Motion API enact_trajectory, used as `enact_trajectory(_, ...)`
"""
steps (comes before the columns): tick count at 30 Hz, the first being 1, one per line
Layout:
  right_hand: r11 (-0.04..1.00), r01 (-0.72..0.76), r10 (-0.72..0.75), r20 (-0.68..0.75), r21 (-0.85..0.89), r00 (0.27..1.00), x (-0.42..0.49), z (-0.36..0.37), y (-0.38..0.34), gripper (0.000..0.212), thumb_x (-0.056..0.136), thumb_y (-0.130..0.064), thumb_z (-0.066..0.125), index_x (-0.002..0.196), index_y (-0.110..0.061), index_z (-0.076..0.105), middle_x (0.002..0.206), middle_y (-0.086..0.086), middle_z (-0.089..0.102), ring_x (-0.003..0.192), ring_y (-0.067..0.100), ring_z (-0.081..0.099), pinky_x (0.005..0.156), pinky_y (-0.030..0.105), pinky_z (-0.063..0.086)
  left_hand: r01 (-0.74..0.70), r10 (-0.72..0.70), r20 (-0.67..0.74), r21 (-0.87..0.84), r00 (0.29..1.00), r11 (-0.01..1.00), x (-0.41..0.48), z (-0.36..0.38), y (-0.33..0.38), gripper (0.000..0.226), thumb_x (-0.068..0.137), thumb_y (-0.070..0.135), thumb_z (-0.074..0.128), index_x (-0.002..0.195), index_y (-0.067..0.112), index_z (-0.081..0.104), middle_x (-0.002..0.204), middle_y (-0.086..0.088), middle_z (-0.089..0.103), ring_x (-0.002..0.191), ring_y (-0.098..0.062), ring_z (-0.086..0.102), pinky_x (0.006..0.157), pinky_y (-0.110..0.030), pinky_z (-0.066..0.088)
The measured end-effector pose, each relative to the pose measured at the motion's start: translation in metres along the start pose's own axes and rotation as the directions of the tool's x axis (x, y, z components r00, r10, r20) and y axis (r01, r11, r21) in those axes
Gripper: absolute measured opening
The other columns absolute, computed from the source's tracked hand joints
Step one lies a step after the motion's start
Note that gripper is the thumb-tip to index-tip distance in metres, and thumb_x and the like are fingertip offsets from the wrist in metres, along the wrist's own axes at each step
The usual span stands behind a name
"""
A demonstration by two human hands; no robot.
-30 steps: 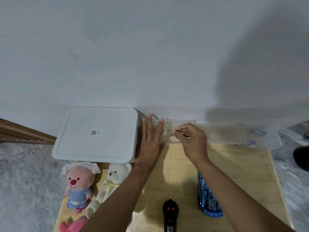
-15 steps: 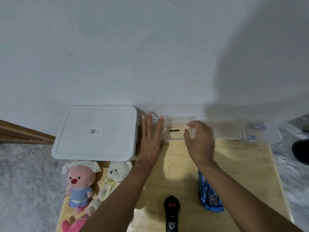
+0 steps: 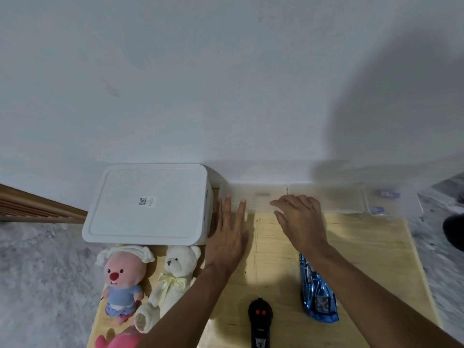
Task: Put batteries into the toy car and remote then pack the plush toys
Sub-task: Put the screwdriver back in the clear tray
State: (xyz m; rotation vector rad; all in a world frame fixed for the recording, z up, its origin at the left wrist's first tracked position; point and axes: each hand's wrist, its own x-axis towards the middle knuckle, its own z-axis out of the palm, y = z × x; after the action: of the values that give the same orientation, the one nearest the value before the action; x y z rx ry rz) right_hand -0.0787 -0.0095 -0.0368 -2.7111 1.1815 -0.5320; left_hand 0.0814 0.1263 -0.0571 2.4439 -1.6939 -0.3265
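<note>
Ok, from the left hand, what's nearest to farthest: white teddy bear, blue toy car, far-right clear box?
1. The white teddy bear, just left of the left hand.
2. The blue toy car, to the right, nearer the person.
3. The far-right clear box, far off at the back right.

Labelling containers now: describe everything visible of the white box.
The white box is rectangular with rounded corners and looks like plastic. Its recessed-panel lid is closed and bears a small QR sticker near the middle. It stands at the board's back left, by the wall. The left hand lies flat beside its right side, contact unclear. A pink plush and a white bear lie just before it.
</note>
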Motion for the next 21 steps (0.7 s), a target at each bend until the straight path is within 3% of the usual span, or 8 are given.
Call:
enact_trajectory(6,0.990,0.022,-0.015,0.050,-0.138,0.999,-0.006,0.004,-0.006,0.024,0.082,-0.017,0.080,0.102,-0.029,0.078,0.105,-0.013,0.074,0.089,0.021,0.063,0.087,0.041,0.032,0.033,-0.043,0.134,0.075,0.990,0.997,-0.002,-0.003,0.003,0.075,0.108,0.050,0.029,0.164,0.022,-0.012,0.170,-0.017,-0.016,0.159,-0.034,-0.010,0.109,-0.041,0.049)
enact_trajectory(9,0.972,0.023,0.024,0.196,-0.236,0.980,-0.003,-0.004,-0.016,0.020,0.089,-0.026,0.070,0.108,-0.028,0.076,0.108,-0.011,0.072,0.092,0.021,0.062,0.084,0.040,0.036,0.062,-0.082,0.204,0.106,0.975,0.992,0.003,-0.015,0.011,0.075,0.109,0.038,0.034,0.163,0.019,-0.014,0.170,-0.018,-0.015,0.158,-0.035,-0.011,0.119,-0.046,0.040)
enact_trajectory(11,0.974,-0.030,0.102,0.319,-0.223,0.942,0.005,-0.014,-0.025,0.028,0.095,-0.032,0.059,0.120,-0.030,0.070,0.118,-0.010,0.069,0.104,0.022,0.060,0.087,0.040,0.039,0.067,-0.094,0.265,0.108,0.960,0.992,0.007,-0.036,0.022,0.074,0.105,0.018,0.038,0.164,0.015,-0.007,0.171,-0.019,-0.007,0.159,-0.036,-0.003,0.126,-0.047,0.026)
enact_trajectory(13,0.985,-0.154,0.172,0.373,-0.079,0.912,0.016,-0.031,-0.036,0.034,0.098,-0.034,0.053,0.129,-0.030,0.065,0.128,-0.006,0.066,0.115,0.024,0.059,0.092,0.039,0.044,0.049,-0.053,0.280,0.022,0.958,0.999,0.016,-0.068,0.029,0.075,0.101,0.007,0.043,0.165,0.017,0.006,0.171,-0.017,0.010,0.155,-0.037,0.022,0.119,-0.046,0.035)
enact_trajectory(15,0.954,-0.269,0.208,0.349,0.136,0.914,0.026,-0.049,-0.046,0.033,0.096,-0.031,0.056,0.129,-0.029,0.064,0.126,-0.003,0.068,0.114,0.025,0.062,0.092,0.037,0.051,-0.001,0.016,0.145,-0.104,0.989,0.995,0.026,-0.103,0.027,0.067,0.097,0.006,0.047,0.160,0.020,0.029,0.156,-0.014,0.045,0.133,-0.036,0.054,0.102,-0.047,0.050)
enact_trajectory(17,0.892,-0.316,0.205,0.334,0.322,0.920,0.038,-0.066,-0.060,0.030,0.094,-0.029,0.059,0.123,-0.029,0.067,0.115,-0.004,0.071,0.106,0.022,0.066,0.090,0.035,0.054,-0.003,-0.012,-0.090,-0.157,0.996,0.988,0.032,-0.140,0.016,0.051,0.094,0.009,0.050,0.143,0.023,0.051,0.126,-0.008,0.068,0.109,-0.034,0.067,0.087,-0.046,0.056)
enact_trajectory(19,0.851,-0.322,0.163,0.374,0.415,0.913,0.050,-0.083,-0.078,0.029,0.093,-0.031,0.062,0.121,-0.031,0.066,0.111,-0.006,0.069,0.101,0.020,0.067,0.089,0.035,0.054,0.081,-0.123,-0.226,-0.185,0.966,0.979,0.033,-0.174,-0.001,0.037,0.095,0.016,0.051,0.130,0.025,0.059,0.110,-0.002,0.073,0.099,-0.029,0.068,0.082,-0.042,0.056)
enact_trajectory(21,0.846,-0.294,0.092,0.421,0.445,0.902,0.062,-0.100,-0.102,0.033,0.093,-0.033,0.063,0.126,-0.032,0.061,0.115,-0.006,0.066,0.101,0.020,0.065,0.091,0.036,0.054,0.170,-0.225,-0.272,-0.213,0.936,0.962,0.029,-0.205,-0.024,0.030,0.097,0.023,0.053,0.126,0.027,0.061,0.108,0.002,0.073,0.101,-0.024,0.068,0.083,-0.038,0.055)
